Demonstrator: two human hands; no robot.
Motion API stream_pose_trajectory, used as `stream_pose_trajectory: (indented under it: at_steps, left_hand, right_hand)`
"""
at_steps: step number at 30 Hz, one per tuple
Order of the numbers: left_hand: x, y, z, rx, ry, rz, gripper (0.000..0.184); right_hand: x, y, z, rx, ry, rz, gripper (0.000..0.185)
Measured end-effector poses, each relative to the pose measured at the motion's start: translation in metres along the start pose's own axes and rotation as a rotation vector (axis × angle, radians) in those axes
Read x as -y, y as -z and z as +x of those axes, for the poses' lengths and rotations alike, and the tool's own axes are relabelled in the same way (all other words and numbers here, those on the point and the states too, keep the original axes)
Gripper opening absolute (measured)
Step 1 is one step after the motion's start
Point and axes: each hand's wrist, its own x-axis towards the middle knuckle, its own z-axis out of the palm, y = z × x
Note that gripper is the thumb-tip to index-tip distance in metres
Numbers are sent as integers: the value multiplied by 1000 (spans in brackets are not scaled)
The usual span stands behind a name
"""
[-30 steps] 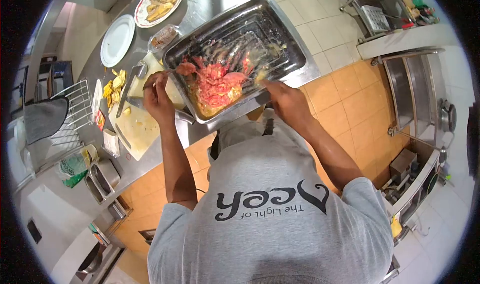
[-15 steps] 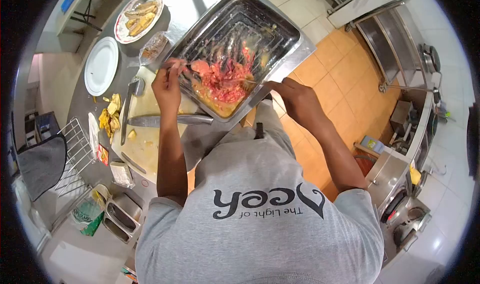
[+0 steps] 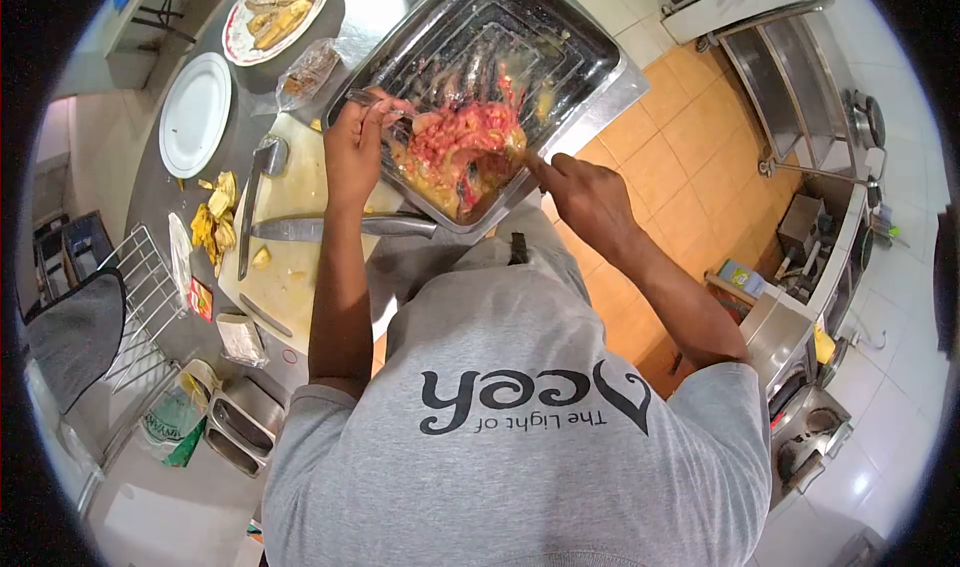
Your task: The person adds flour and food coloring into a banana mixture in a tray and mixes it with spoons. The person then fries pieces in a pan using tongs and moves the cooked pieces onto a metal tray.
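A deep metal tray [image 3: 585,52] holds a lumpy red-pink mixture [image 3: 480,132] with yellowish liquid around it. My left hand [image 3: 355,152] is at the tray's left rim, closed around a slim metal utensil [image 3: 372,97] whose end points into the mixture. At the opposite rim, my right hand [image 3: 590,197] grips the thin handle of another utensil; its working end is down in the mixture, so its kind cannot be made out. Under my left forearm, a large knife [image 3: 300,228] lies across a pale cutting board [image 3: 290,277].
Yellow peels [image 3: 215,222] lie left of the board, near a white plate [image 3: 195,115]. Beyond are a patterned plate [image 3: 234,42] with yellow fruit pieces and a plastic bag [image 3: 310,72] of brown food. A wire rack [image 3: 145,307] stands left; tiled floor [image 3: 690,157] shows right.
The red mixture has been pushed up and gathered toward the tray's middle, baring some of the near corner. My left hand has shifted slightly right; both hands keep their hold.
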Motion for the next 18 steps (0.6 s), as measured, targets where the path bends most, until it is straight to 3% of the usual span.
stream_pose_trajectory:
  at_steps: [9,12,18]
  left_hand:
    - [3,16,-6,-116,53,17,17]
    - [-7,17,-11,-156,78,-5,17]
    - [-2,5,-27,-41,177,-66,16]
  right_hand:
    - [-27,3,21,-222,-83,15,36]
    - [-43,11,25,-294,-234,-30,34]
    - [-36,-11,20,-186,-382,71,28]
